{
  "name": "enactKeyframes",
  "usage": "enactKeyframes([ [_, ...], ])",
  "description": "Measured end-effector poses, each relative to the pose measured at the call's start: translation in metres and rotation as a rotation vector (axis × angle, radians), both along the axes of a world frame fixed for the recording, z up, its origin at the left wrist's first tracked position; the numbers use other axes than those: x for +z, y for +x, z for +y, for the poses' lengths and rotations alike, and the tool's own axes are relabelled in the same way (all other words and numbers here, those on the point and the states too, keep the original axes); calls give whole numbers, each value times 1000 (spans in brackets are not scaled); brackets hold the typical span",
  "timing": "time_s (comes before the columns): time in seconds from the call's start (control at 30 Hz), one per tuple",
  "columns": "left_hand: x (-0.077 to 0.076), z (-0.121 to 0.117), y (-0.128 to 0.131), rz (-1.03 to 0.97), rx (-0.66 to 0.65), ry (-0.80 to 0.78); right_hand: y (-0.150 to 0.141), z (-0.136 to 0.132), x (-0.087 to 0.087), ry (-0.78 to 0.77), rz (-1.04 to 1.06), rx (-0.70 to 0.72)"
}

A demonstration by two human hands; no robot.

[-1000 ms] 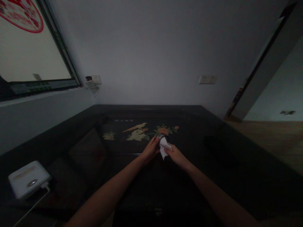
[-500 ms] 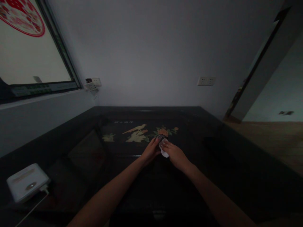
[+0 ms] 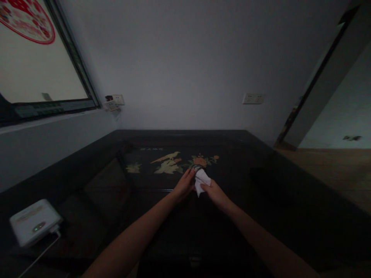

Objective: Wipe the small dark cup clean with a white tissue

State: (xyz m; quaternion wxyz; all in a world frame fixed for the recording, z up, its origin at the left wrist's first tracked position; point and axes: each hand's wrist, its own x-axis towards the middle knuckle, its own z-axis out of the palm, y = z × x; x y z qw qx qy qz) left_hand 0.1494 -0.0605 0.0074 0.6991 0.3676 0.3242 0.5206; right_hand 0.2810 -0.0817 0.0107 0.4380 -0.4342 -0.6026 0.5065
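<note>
In the head view, my left hand point(image 3: 184, 185) is closed around a small dark object point(image 3: 199, 167) with a pale curved edge. Its kind I cannot make out, since the fingers and a tissue cover most of it. My right hand point(image 3: 216, 194) pinches the crumpled white tissue point(image 3: 202, 179), whose upper end meets the dark object while a pointed corner hangs down. Both hands are over a glossy black tabletop point(image 3: 179, 227), in front of its inlaid picture of birds point(image 3: 168, 164) and a pink flower point(image 3: 199, 160).
On the left of the tabletop stands a white box-shaped device point(image 3: 36, 222) with a cable point(image 3: 40, 255). Wall sockets point(image 3: 253, 98) are behind the table, with a plugged-in adapter point(image 3: 111, 104) by the window point(image 3: 43, 73). Wooden floor point(image 3: 342, 170) lies to the right.
The tissue is more spread out and shows a larger area. My right hand has shifted slightly down and right, its fingers now pinching the tissue's side. My left hand stays in place.
</note>
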Motion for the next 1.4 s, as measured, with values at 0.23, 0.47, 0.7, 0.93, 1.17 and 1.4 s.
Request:
enactKeyframes([
  [0.23, 0, 0, -3, 7, 11, -17, 8, -4, 8, 404, -539, 117],
  [0.47, 1, -1, -1, -46, 9, -24, 17, -8, 18, 629, -1041, 88],
  [0.7, 3, -2, -2, -24, 21, -30, 14, -5, 15, 488, -685, 137],
  [0.93, -5, 2, 1, -19, 33, 9, 3, -2, 6, -103, 108, 53],
  [1.17, -6, 4, 1, 5, 23, 12, 5, -2, 11, 83, -116, 54],
  [1.4, 4, -3, 1, -7, 26, -19, 18, -3, 18, 548, -776, 131],
])
